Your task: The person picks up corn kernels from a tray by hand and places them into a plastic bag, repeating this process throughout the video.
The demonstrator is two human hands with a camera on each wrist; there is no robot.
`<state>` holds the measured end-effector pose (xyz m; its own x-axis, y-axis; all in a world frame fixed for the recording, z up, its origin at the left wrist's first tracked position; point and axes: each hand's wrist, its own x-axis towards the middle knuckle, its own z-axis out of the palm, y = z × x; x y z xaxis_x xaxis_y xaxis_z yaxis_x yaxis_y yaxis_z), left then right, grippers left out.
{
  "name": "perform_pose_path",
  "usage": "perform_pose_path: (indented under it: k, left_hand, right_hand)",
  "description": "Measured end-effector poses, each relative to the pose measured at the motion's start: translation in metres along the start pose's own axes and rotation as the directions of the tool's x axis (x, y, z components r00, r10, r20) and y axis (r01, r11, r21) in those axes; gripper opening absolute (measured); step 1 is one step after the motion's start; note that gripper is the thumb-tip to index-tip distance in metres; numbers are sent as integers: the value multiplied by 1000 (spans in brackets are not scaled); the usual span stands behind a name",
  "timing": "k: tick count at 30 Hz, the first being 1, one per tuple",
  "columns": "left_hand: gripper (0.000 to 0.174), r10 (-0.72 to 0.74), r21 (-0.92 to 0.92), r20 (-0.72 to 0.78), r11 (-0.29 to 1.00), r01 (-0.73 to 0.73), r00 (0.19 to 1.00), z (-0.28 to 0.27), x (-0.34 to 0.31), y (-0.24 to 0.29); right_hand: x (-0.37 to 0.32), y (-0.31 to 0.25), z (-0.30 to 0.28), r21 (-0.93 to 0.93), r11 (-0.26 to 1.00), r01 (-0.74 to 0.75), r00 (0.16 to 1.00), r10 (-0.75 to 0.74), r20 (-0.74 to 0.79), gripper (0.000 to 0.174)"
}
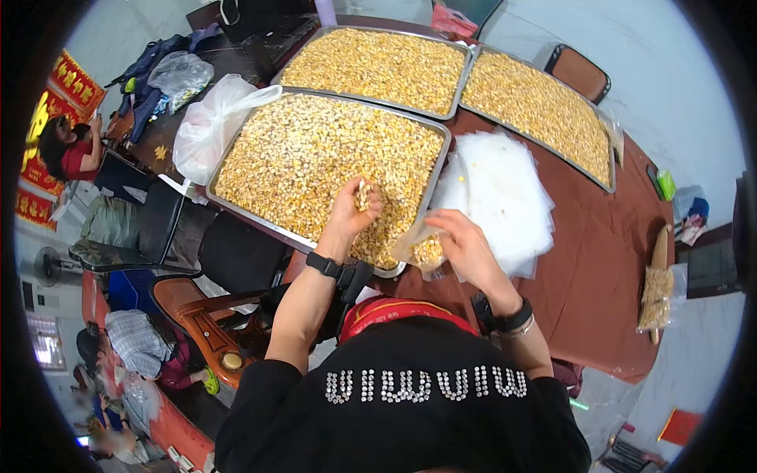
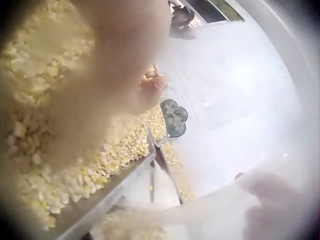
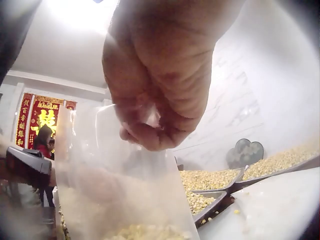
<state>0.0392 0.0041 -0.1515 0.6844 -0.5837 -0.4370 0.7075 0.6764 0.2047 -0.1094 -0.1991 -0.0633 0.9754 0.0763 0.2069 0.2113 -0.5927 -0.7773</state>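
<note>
My left hand (image 1: 355, 209), fingers curled, holds some pale kernels (image 1: 363, 189) above the near metal tray (image 1: 447, 146). That tray is full of yellow and whitish kernels (image 1: 315, 158) that look like corn. In the left wrist view the blurred left hand (image 2: 125, 55) covers much of the tray's contents. My right hand (image 1: 471, 251) pinches the top edge of a clear plastic bag (image 3: 90, 165) just past the tray's right corner. The bag hangs upright with kernels (image 3: 145, 233) in its bottom. A stack of clear flat bags (image 1: 505, 201) lies beside the right hand.
Two more full trays, one behind (image 1: 378, 67) and one at the back right (image 1: 536, 106), stand on the brown-covered table (image 1: 587, 276). A knotted white plastic bag (image 1: 209, 134) sits at the near tray's left. A filled bag (image 1: 656, 299) lies at the right edge. Chairs (image 1: 201, 315) stand left.
</note>
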Motion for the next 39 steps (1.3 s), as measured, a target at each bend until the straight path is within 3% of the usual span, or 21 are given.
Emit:
perform_pose_path:
  k: [1, 2, 4, 6, 9, 10, 12, 15, 17, 18, 24, 28, 31, 34, 39]
  left_hand:
    - [17, -15, -2, -13, 1000, 15, 1000, 13, -4, -2]
    - [16, 30, -5, -84, 1000, -30, 996, 32, -10, -6]
    - [16, 68, -1, -170, 998, -69, 983, 56, -22, -9]
    - [15, 30, 37, 186, 999, -37, 982, 78, -29, -6]
    - [16, 56, 52, 175, 996, -66, 983, 117, -51, -16]
    - [17, -1, 40, 287, 999, -11, 958, 118, -50, -18]
    - [18, 10, 75, 279, 997, -32, 960, 126, -55, -30]
    - [20, 6, 145, 245, 989, -43, 969, 131, -59, -54]
    - [20, 111, 259, 263, 949, -181, 959, 124, -56, -70]
    - [20, 152, 278, 195, 939, -203, 969, 125, -57, -77]
    - [19, 252, 331, 148, 899, -288, 956, 128, -62, -82]
    - [17, 158, 169, 95, 970, -172, 983, 130, -56, -68]
    - [16, 105, 47, 215, 992, -118, 971, 126, -48, -53]
    - [15, 231, 111, 93, 964, -240, 969, 136, -53, -50]
    - [21, 246, 343, 214, 887, -309, 945, 134, -61, -83]
  right_hand:
    - [2, 5, 2, -32, 993, 112, 992, -114, -46, 36]
    - [4, 5, 0, -21, 993, 115, 993, -116, -31, 39]
    - [7, -10, -6, 61, 998, -6, 999, 8, -33, 40]
    - [12, -22, -13, 181, 968, -171, 984, 178, -22, 44]
    - [13, -27, -10, 198, 957, -212, 974, 224, -40, 47]
    - [13, -25, -8, 200, 957, -211, 974, 223, -39, 47]
    - [11, -19, -4, 138, 971, -197, 978, 205, -45, 50]
    - [12, -26, -10, 204, 946, -252, 967, 252, 25, 50]
    - [11, -21, -11, 192, 947, -256, 967, 253, 44, 50]
    - [11, -19, -11, 179, 949, -260, 966, 252, 64, 51]
    - [10, -18, -12, 289, 927, -238, 971, 231, 61, 51]
    - [9, -15, -11, 304, 929, -214, 977, 208, 51, 52]
    - [6, -12, -10, 315, 917, -246, 969, 241, 55, 52]
    - [4, -11, -11, 323, 918, -229, 973, 229, 39, 52]
    - [7, -14, -12, 278, 932, -234, 972, 229, 51, 53]
